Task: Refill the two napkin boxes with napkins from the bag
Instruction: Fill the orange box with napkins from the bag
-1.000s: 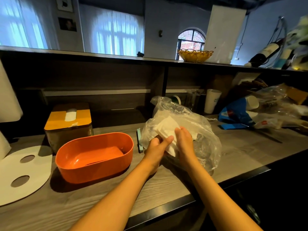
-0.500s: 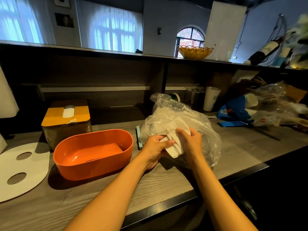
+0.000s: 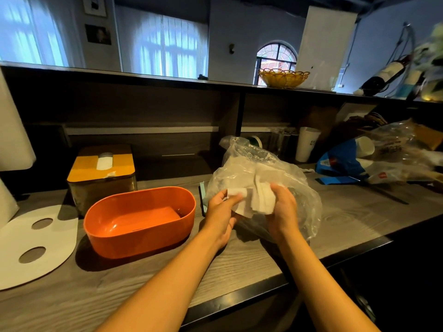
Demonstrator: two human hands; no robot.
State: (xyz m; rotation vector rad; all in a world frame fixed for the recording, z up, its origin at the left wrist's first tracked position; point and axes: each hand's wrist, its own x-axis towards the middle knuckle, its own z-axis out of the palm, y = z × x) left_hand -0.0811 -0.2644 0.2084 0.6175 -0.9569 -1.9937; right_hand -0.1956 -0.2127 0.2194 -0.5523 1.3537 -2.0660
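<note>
Hands met near the desk's front edge: left hand and right hand fingers pinched a napkin wad at the bag mouth. Lifting the wad clear without dragging plastic seemed wise. Leftward, the orange box sat open; behind it stood the yellow-lidded box.

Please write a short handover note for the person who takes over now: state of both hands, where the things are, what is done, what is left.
Left hand and right hand both hold a wad of white napkins at the mouth of the clear plastic bag, which lies on the wooden counter.
Orange napkin box: open, empty, left of the hands.
Yellow-lidded napkin box: behind it, one napkin showing at the slot.
Done: napkins gripped.
Left: fill both boxes.
</note>
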